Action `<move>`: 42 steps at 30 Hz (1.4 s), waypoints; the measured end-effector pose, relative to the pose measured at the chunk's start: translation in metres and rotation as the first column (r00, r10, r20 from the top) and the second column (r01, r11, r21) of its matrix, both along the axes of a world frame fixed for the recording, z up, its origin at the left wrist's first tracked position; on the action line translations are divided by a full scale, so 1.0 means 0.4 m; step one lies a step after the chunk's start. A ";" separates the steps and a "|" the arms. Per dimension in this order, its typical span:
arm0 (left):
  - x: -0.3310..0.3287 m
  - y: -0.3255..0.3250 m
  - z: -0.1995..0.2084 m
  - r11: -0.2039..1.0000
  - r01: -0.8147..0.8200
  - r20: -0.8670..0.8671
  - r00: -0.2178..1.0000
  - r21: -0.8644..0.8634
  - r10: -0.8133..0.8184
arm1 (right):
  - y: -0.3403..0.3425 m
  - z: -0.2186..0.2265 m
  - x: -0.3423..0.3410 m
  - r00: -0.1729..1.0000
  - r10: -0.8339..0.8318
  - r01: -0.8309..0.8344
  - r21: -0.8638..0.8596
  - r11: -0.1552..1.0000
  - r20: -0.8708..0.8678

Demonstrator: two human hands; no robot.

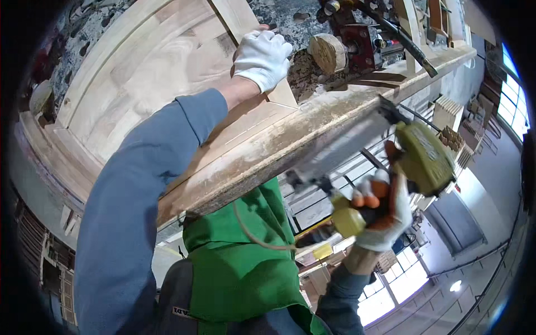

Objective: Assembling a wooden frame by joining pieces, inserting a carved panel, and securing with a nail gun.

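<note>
A pale wooden panel (162,84) with a curved frame lies on the workbench. My left hand (261,60), in a white glove, is closed over the frame's side rail (237,22), its fingers curled at the rail's edge. Out past the bench's front edge, at the right, my right hand (385,215) grips the handle of a yellow-green nail gun (427,159). That hand wears a white glove with orange fingertips. The tool's long grey magazine (343,145) is smeared by motion, and it is held apart from the panel.
The bench's dusty wooden edge (268,148) runs diagonally before me. Beyond the panel are a round wooden block (328,54) on a red metal clamp (357,42) and a dark bar (405,44). A green apron (240,257) hangs over my front. Stacked wooden parts (446,114) stand at the right.
</note>
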State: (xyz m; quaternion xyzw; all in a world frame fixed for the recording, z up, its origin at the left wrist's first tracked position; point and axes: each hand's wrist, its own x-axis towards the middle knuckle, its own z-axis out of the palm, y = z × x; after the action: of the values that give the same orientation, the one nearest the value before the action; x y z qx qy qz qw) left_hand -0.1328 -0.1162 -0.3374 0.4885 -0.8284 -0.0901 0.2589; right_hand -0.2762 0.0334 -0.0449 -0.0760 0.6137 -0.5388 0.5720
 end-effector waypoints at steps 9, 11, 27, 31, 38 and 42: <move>0.028 0.003 -0.007 0.997 0.072 -0.085 0.994 0.036 -0.069 | 0.076 -0.290 0.306 0.924 -0.373 0.338 0.280 0.899 0.084; 0.029 0.000 -0.006 0.996 0.072 -0.119 0.991 0.061 -0.064 | 0.076 -0.314 0.321 0.935 -0.355 0.331 0.291 0.898 0.031; 0.009 0.006 -0.068 0.995 0.028 -0.322 0.947 0.092 0.003 | 0.037 -0.360 0.321 0.937 -0.344 0.344 0.361 0.867 -0.069; 0.007 0.003 -0.079 0.993 0.046 -0.352 0.936 0.107 -0.005 | 0.041 -0.367 0.318 0.934 -0.346 0.351 0.401 0.846 -0.088; -0.017 0.012 -0.066 0.997 0.017 -0.356 0.935 0.071 0.009 | 0.060 -0.364 0.297 0.940 -0.338 0.331 0.342 0.879 -0.039; -0.006 0.016 -0.093 0.993 0.015 -0.401 0.915 0.119 0.035 | 0.039 -0.359 0.317 0.948 -0.316 0.307 0.397 0.865 -0.042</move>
State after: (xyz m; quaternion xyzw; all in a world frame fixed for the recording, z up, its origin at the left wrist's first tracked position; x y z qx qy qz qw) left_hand -0.1351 -0.1100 -0.3746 0.4784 -0.7481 -0.2369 0.3943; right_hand -0.1495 0.0489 -0.1885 0.1484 0.7075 -0.4888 0.4884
